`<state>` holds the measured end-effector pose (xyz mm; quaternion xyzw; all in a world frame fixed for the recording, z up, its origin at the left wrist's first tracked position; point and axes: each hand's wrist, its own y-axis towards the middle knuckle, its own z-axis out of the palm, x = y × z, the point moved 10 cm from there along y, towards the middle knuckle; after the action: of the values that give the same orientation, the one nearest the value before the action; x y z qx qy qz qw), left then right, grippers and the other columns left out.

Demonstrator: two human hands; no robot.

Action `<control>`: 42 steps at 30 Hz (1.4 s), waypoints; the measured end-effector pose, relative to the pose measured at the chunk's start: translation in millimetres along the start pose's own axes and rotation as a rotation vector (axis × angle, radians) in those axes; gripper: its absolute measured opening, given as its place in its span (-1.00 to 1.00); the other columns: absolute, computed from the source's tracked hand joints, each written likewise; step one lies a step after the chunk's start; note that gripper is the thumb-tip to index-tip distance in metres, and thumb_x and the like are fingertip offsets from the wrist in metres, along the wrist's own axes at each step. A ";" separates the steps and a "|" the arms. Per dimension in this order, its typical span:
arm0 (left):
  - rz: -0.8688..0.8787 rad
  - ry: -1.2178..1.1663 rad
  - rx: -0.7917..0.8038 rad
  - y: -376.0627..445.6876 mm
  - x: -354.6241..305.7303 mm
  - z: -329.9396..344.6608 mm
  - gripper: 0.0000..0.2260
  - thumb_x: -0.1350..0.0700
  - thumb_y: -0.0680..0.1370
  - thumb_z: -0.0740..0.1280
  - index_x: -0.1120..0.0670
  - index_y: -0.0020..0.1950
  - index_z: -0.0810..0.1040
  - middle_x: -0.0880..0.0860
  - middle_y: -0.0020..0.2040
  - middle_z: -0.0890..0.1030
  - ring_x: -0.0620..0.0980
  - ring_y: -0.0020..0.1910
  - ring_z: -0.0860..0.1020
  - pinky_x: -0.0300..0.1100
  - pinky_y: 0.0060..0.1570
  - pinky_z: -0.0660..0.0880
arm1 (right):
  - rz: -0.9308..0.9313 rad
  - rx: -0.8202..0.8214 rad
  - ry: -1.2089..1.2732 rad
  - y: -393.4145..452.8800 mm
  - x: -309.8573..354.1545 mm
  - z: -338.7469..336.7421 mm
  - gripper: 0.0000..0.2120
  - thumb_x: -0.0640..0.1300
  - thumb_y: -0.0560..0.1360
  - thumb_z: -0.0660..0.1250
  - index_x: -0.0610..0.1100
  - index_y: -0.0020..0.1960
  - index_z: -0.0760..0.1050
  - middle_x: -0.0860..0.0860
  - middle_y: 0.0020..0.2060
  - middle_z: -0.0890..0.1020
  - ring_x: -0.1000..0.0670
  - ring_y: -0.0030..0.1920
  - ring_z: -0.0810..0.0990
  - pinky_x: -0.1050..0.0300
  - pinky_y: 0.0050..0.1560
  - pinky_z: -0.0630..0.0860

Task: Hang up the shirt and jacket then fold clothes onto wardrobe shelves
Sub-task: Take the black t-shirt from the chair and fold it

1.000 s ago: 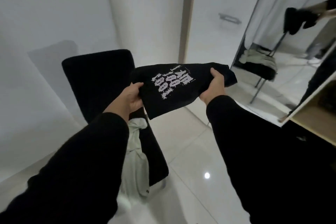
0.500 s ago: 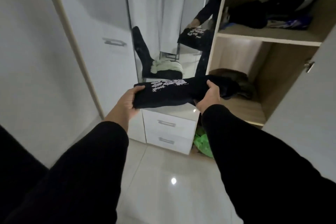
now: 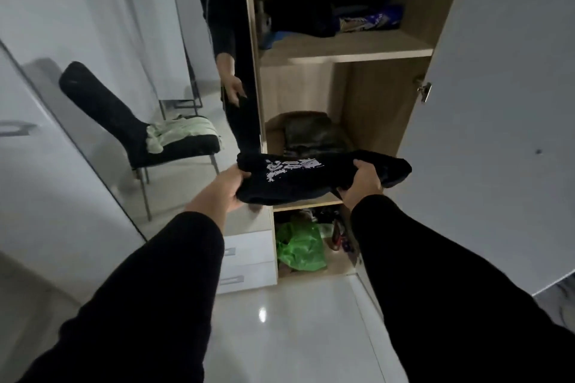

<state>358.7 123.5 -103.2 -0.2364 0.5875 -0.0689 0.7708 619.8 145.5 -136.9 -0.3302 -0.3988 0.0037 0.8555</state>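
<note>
One folded black shirt (image 3: pixel 314 176) mid-frame, two hands, left hand (image 3: pixel 222 191) and right hand (image 3: pixel 361 182) each closed on an end, white print too blurry to read

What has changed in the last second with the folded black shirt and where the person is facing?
The person turned from the chair toward the open wardrobe and carried the folded black shirt up to the middle shelf, where it now hovers at the front edge. Unchanged: the left hand and right hand keep the same grip on the shirt's two ends, nothing released. A pale garment still lies on the chair, seen in the mirror.
</note>
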 end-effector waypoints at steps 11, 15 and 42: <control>-0.058 0.162 -0.040 162.1 41.6 78.2 -0.54 0.34 0.61 -0.02 0.01 0.42 0.37 0.12 0.24 0.52 0.15 0.18 0.53 -0.03 0.09 0.49 | 0.055 -0.164 0.006 137.6 8.6 -14.5 -0.59 -0.20 0.46 0.30 -0.18 0.31 0.42 -0.14 0.14 0.58 -0.16 -0.02 0.60 0.04 -0.28 0.56; -0.027 0.219 -0.114 236.4 48.2 90.6 -0.53 0.35 0.59 0.03 0.02 0.45 0.34 0.14 0.31 0.48 0.16 0.25 0.49 0.01 0.27 0.43 | 0.085 -0.121 -0.022 201.9 16.5 5.8 -0.63 -0.23 0.52 0.26 -0.22 0.32 0.40 -0.18 0.15 0.57 -0.14 -0.13 0.57 0.04 -0.39 0.49; -0.108 1.183 -0.300 395.9 148.9 80.0 -0.49 0.19 0.55 0.26 0.06 0.48 0.23 0.18 0.38 0.42 0.19 0.36 0.39 -0.06 0.31 0.32 | 0.026 -0.045 -1.356 391.2 -27.9 -25.0 -0.58 -0.06 0.56 0.28 -0.27 0.33 0.39 -0.20 0.28 0.49 -0.19 0.32 0.43 0.01 0.29 0.36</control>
<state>410.5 437.0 -393.7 -0.2938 0.9062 -0.1439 0.2678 718.4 429.8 -389.6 -0.2772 -0.8431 0.2119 0.4091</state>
